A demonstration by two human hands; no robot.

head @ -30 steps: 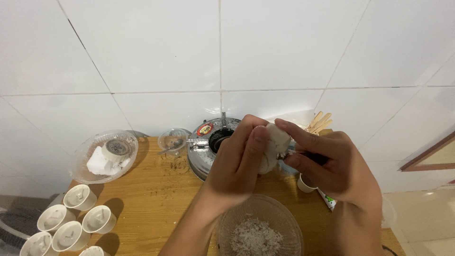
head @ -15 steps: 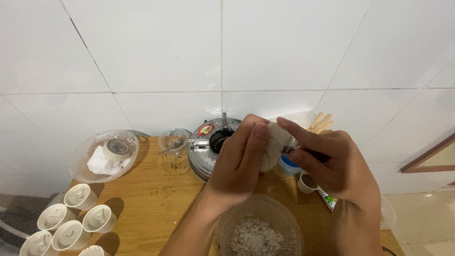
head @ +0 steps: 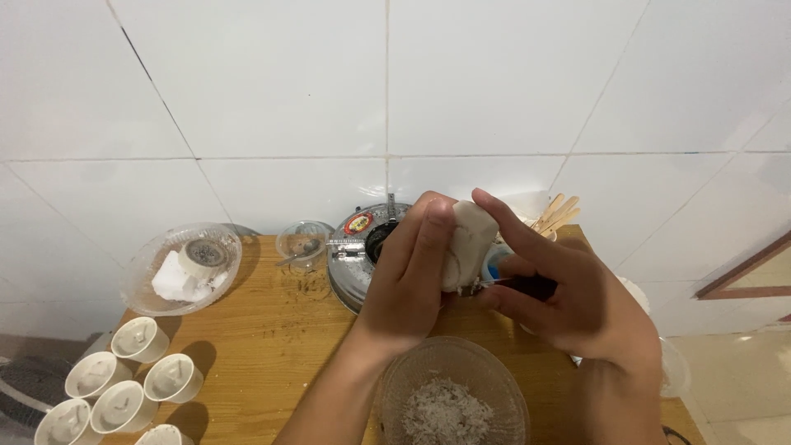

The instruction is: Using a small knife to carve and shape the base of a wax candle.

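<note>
View: head camera, looking down at both hands.
Left hand (head: 409,276): fingers wrapped shut round a white block (head: 464,243), held up over the bowl.
Right hand (head: 568,297): closed on a dark-handled knife (head: 517,286); thumb braced on the block's top.
Hands: together, touching at the block.
Bowl (head: 449,395): clear glass, just below the hands, holding white shavings (head: 445,409).
Left of the hands: small white cups (head: 124,387); plastic bowl (head: 183,265) of white pieces.
Behind the hands: round metal pot (head: 354,255); wooden sticks (head: 556,216).
Handling, by judgement: keep the block over the bowl, shave thinly, blade angled clear of the left fingers.
</note>
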